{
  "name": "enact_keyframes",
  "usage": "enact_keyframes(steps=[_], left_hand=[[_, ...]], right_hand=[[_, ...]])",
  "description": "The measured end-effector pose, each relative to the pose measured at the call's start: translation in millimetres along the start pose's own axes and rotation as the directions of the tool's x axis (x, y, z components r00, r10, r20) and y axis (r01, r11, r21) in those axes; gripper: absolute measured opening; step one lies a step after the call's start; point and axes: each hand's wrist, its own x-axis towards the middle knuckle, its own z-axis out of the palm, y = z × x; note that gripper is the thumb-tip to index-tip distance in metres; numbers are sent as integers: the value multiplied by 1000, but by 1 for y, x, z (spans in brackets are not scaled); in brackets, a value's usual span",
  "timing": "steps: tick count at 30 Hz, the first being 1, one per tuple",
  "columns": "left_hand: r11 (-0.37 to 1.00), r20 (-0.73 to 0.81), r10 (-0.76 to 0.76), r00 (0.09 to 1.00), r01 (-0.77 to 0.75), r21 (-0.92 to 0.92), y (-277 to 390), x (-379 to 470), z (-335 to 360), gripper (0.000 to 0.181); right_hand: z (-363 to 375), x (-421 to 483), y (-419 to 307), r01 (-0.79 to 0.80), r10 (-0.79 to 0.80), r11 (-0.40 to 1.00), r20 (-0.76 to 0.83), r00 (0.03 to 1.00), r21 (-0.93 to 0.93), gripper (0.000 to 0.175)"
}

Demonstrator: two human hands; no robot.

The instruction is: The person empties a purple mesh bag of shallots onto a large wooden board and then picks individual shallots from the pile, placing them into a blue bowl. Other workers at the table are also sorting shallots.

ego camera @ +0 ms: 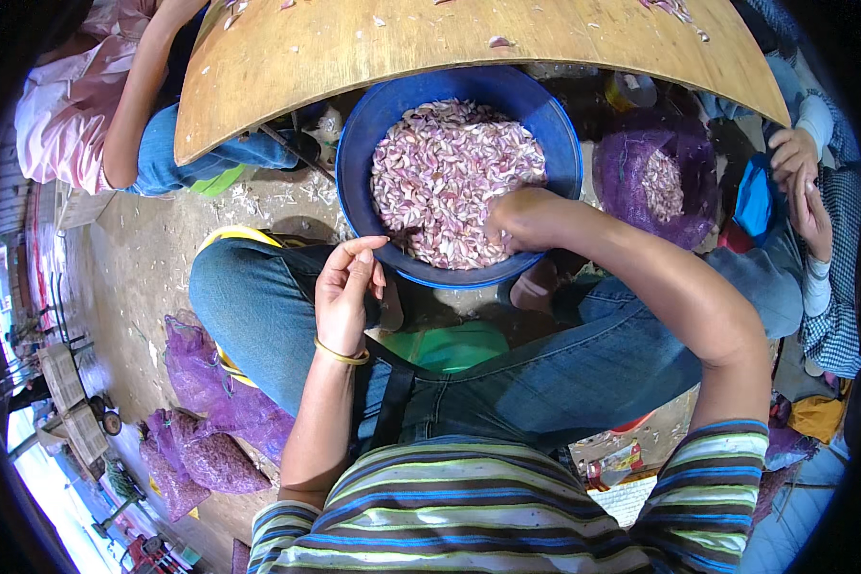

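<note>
A round blue plastic tub [567, 165] stands on the floor before my knees, its inside filled with a heap of purple-white garlic cloves [452, 172]. My right hand [520, 219] reaches over the tub's near right side, its fingertips sunk among the cloves. What those fingers hold, if anything, is hidden. Just off the near left rim, my left hand [351, 276] is raised with its index finger pointing to the rim and the thumb close to it. A yellow bangle [341, 355] circles that wrist. I cannot see anything clearly held in the left hand.
A wooden tabletop [402, 43] overhangs the tub's far side, with scattered cloves and skins. At right stands a purple mesh sack [617, 172] of cloves beside another person's hands [803, 179]. Another person's arm [136, 107] is at left. Filled mesh sacks [215, 452] lie behind my left knee.
</note>
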Motion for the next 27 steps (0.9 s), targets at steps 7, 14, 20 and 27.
enact_keyframes(steps=[7,14,20,27], left_hand=[[1000,9,-18,1000,18,-11,-1,-2,-1,22],[1000,8,1,1000,-1,-17,-2,-2,0,22],[999,9,6,1000,-6,-33,-2,-1,-1,22],[1000,18,-1,1000,1,-15,-5,-3,0,22]], right_hand=[[-4,8,-6,-52,52,999,191,980,-3,14],[-23,2,2,-103,110,992,-106,988,76,20],[-27,3,23,-105,124,991,-259,958,85,10],[-40,3,19,-172,293,914,-305,906,367,20]])
